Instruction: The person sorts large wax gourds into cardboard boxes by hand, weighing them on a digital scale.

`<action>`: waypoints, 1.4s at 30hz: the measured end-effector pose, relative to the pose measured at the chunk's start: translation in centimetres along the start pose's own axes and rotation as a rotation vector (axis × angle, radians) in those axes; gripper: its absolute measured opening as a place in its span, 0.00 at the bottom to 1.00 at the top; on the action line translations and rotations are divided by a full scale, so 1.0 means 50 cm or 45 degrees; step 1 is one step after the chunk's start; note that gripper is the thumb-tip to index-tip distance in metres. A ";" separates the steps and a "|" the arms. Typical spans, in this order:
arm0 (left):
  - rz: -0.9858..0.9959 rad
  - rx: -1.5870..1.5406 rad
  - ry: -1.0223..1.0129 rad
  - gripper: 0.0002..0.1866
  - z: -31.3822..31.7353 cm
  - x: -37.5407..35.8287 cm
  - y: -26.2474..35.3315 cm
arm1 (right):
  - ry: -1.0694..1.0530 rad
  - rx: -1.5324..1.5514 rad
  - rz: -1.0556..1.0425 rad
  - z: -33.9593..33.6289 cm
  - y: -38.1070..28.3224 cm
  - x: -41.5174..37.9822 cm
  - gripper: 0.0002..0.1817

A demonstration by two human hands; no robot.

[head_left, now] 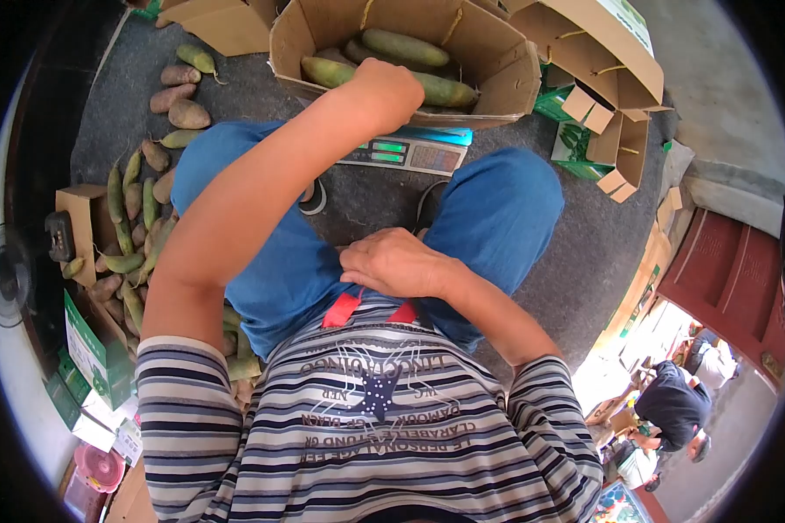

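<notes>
My left hand [387, 89] reaches into an open cardboard box [506, 87] and is closed over a long green radish [445, 91]. Its fingertips are hidden behind the back of the hand. More green radishes [406, 47] lie in the same box. Under the near side of the box stands a digital scale [401, 155] with lit green displays. My right hand [394, 261] rests on my lap between the thighs, above a red strap [341, 310]. Its fingers lie loosely extended, with nothing visible in them.
Loose green and brownish radishes [148, 209] are heaped on the dark floor to the left, near a small carton [87, 227]. Green-printed boxes [597, 148] stand at the upper right. Beyond a dark red door [733, 270], a person [672, 401] is bent over.
</notes>
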State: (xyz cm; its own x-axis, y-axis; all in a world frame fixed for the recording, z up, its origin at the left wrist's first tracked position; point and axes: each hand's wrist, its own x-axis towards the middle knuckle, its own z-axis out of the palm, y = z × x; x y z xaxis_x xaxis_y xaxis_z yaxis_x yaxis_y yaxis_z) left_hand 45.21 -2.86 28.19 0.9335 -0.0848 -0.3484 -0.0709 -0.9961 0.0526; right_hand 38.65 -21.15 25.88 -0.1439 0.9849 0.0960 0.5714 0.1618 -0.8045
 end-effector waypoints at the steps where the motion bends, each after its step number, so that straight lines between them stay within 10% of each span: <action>1: 0.004 0.030 0.006 0.16 0.002 0.000 -0.001 | 0.012 0.035 -0.021 -0.008 -0.005 0.005 0.13; 11: 0.015 0.092 0.003 0.07 0.027 0.013 0.011 | 0.351 1.041 -0.645 -0.248 -0.179 0.039 0.08; 29: -0.018 0.111 0.001 0.13 0.067 0.019 -0.008 | 0.400 1.276 -1.176 -0.254 -0.190 0.070 0.26; 35: 0.014 0.119 0.024 0.09 0.056 0.009 -0.008 | 0.619 0.910 -0.747 -0.303 -0.175 0.049 0.09; 38: 0.055 0.078 0.050 0.08 0.065 0.010 -0.015 | 0.940 0.710 0.113 -0.357 -0.116 0.050 0.15; 42: 0.076 0.069 0.099 0.06 0.068 0.009 -0.015 | 0.991 -0.473 0.355 -0.422 0.113 0.135 0.16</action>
State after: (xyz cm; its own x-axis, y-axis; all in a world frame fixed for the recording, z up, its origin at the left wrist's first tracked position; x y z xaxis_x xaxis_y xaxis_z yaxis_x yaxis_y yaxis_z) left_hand 44.48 -2.24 24.83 0.9512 -0.1442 -0.2727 -0.1444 -0.9893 0.0195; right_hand 57.95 -12.30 34.34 0.5486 0.7324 0.4032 0.7468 -0.2124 -0.6302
